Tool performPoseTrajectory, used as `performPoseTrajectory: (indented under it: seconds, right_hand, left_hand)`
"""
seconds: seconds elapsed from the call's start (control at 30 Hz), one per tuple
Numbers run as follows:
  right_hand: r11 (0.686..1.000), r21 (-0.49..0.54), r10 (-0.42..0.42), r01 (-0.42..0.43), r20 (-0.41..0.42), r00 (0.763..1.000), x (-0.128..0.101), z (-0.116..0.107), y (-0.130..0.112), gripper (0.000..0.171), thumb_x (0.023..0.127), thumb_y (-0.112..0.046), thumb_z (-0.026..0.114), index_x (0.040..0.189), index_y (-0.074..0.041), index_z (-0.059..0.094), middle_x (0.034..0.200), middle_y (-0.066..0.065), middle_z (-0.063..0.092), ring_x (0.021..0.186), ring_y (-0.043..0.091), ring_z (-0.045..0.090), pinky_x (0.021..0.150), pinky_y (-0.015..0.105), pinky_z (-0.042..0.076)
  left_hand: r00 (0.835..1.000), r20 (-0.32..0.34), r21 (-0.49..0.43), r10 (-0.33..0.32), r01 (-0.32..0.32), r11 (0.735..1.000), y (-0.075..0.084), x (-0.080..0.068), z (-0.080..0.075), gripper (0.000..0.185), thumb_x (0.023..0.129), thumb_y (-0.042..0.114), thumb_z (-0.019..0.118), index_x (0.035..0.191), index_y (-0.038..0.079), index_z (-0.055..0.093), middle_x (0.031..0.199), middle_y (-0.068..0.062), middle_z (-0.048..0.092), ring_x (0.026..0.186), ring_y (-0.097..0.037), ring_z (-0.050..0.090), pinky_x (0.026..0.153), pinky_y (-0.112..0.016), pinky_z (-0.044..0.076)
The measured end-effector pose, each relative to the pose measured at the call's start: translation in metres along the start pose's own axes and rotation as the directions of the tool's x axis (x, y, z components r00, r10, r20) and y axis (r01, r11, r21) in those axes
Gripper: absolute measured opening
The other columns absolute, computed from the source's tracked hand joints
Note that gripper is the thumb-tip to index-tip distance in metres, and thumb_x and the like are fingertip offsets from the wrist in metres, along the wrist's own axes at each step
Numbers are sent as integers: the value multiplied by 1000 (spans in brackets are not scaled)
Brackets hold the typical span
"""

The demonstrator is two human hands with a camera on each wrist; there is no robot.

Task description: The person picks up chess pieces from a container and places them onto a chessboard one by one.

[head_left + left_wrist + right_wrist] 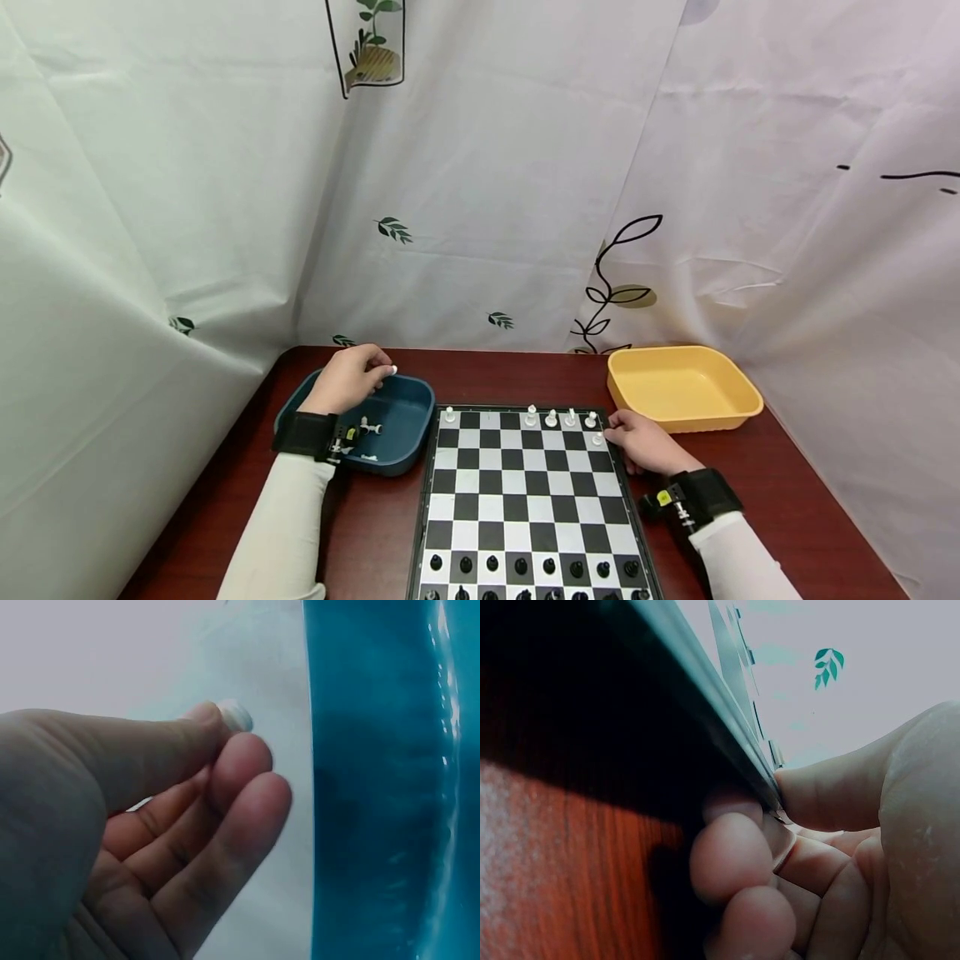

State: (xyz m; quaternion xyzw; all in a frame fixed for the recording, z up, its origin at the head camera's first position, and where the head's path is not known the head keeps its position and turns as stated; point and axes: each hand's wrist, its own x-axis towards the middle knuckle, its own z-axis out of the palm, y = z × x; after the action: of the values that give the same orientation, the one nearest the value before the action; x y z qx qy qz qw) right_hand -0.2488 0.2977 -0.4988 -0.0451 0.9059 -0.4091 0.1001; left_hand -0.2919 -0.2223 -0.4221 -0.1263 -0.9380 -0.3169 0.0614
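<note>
We are counting two bare hands, two trays, one chessboard. Our left hand [351, 379] is hovering over the blue tray [405, 417], thumb and fingertips pinching one small white chess piece [393, 369]; in the left wrist view the same white piece [235, 715] is sitting clamped between thumb tip and forefinger, the other fingers loosely curled below it. Our right hand [639, 443] is resting at the right edge of the chessboard [525, 500], near the far right corner; the right wrist view is showing thumb above and fingers [731, 859] curled under the board edge [705, 697], so it is gripping the board itself.

On the board's far row we are seeing five white pieces [551, 417] standing, plus a sixth one [597, 438] just by the right fingertips. Near rows: eight black pawns [521, 566] in one line, more black pieces [525, 595] cut off by the bottom edge, count unclear. A few small pieces [367, 429] are lying in the blue tray, partly hidden by the left wrist strap; count unclear.

The yellow tray [682, 387] is sitting right of the board, close behind the right hand. Both trays are looking like smooth plastic, rounded rectangles. Table [787, 500] is glossy reddish wood grain. White wrinkled cloth with leaf prints [487, 208] is hanging behind on all sides. Both wrists are wearing black straps.
</note>
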Motion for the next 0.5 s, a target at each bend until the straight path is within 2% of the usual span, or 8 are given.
performPoseTrajectory:
  seconds: [0.2, 0.33, 0.5]
  right_hand:
    - [1000, 2, 1, -1, 3, 1000, 1, -1, 0, 17, 111, -16, 61, 117, -1, 62, 66, 8, 59, 50, 25, 60, 51, 40, 50]
    - [1000, 0, 1, -1, 6, 1000, 1, 0, 1, 16, 111, -16, 62, 117, -1, 62, 65, 8, 59, 49, 25, 60, 50, 40, 50]
    - [1000, -1, 5, -5, 7, 1000, 1, 0, 1, 15, 111, -15, 61, 117, -1, 62, 67, 8, 59, 50, 25, 60, 51, 40, 50]
  left_hand:
    - [996, -30, 38, 87, -86, 996, 17, 1, 6, 14, 108, 21, 76, 115, 11, 83, 96, -6, 79, 81, -17, 68, 76, -42, 59]
    - [989, -35, 82, 143, -140, 987, 32, 2, 14, 16, 107, 22, 78, 117, 11, 85, 106, -6, 81, 91, -20, 73, 83, -44, 63]
    - [972, -25, 104, 233, -230, 968, 51, 4, 26, 17, 105, 22, 80, 118, 12, 86, 113, -2, 81, 101, -21, 76, 90, -44, 63]
